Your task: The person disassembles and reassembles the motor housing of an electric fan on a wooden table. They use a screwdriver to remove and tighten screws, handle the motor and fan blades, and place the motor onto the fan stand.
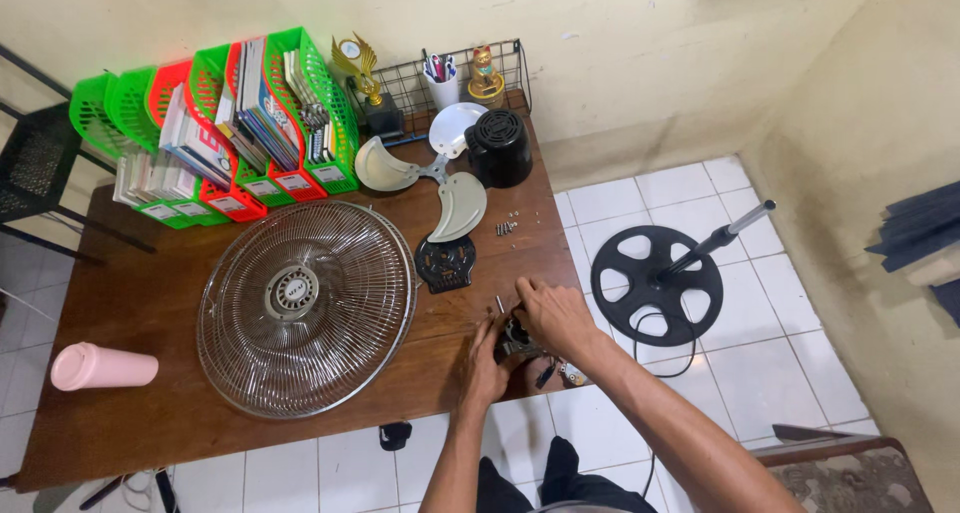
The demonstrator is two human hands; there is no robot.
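Both my hands rest at the table's near right edge on a small dark fan motor part (pixel 517 340). My left hand (pixel 482 365) grips it from the left side. My right hand (pixel 553 316) covers it from above and the right, fingers curled on it. A short screw (pixel 500 303) lies just beyond my fingers. A black motor plate (pixel 445 264) lies a little farther back. A round wire fan guard (pixel 306 308) lies flat to the left of my hands.
The wooden table (pixel 130 303) also holds a three-blade fan propeller (pixel 440 173), a black motor cover (pixel 498 147), loose screws (pixel 506 227), green and red file trays (pixel 220 123) and a pink bottle (pixel 103 366). A black fan stand (pixel 657 285) lies on the white tile floor.
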